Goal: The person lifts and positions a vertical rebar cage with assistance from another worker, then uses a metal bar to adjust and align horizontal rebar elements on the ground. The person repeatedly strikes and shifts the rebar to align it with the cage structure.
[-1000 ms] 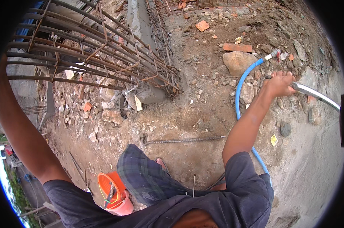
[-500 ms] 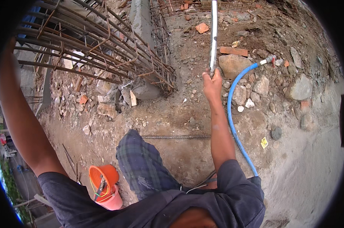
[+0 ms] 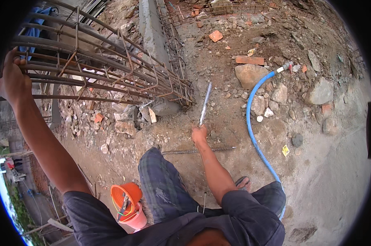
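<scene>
At the far left, my left hand (image 3: 15, 80) is closed around a bar of a rusty rebar cage (image 3: 107, 61). The cage slants from the upper left toward the base of a grey concrete column (image 3: 150, 28). In front of me, my right hand (image 3: 200, 134) is closed around the near end of a silvery metal pipe (image 3: 205, 102). This pipe points away from me, past the cage's right end and apart from it. A loose ribbed steel rod (image 3: 181, 152) lies on the ground by my right forearm.
On the right, a blue hose (image 3: 251, 127) curves past several rocks (image 3: 320, 92) and a brick (image 3: 249, 60). An orange bucket (image 3: 130, 192) with tools inside sits on a pink bucket (image 3: 138, 219) at lower left. Rubble and a wood scrap (image 3: 152, 115) lie under the cage.
My right hand has come down nearer to me and leftward, bringing the pipe lower. My left hand shows more fully on the cage. The view has shifted a little.
</scene>
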`<control>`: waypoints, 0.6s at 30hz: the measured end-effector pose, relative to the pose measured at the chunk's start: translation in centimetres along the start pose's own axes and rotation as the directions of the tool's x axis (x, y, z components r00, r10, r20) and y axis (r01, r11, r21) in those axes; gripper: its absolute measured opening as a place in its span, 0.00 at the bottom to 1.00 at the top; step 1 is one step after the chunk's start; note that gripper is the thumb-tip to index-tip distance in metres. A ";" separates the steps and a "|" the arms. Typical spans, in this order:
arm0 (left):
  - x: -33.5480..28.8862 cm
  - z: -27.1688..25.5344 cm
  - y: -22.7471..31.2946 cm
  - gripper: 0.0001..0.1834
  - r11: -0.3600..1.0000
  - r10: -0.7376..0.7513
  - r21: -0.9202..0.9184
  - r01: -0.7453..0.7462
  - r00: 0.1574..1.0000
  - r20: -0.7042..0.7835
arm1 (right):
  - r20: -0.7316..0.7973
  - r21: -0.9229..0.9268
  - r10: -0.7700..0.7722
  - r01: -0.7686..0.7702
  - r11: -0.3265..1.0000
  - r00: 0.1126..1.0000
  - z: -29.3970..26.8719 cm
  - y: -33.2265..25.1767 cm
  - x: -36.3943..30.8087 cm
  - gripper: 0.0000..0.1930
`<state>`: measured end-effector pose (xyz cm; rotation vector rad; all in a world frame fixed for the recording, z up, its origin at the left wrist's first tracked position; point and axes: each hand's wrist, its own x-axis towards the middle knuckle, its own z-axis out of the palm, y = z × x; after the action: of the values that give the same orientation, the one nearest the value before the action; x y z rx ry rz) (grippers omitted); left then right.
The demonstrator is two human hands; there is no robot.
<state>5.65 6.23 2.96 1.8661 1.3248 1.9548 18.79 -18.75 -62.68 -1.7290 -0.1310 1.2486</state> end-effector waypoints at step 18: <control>-6.9 -1.2 5.3 0.27 0.909 -0.268 0.306 0.281 0.960 -0.087 | -0.138 0.267 -0.753 0.757 0.597 0.643 -18.4 -82.5 -9.1 0.24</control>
<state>8.60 -1.94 1.45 1.6453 1.8946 1.7293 63.23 8.30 4.50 -1.1794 -0.5826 0.5637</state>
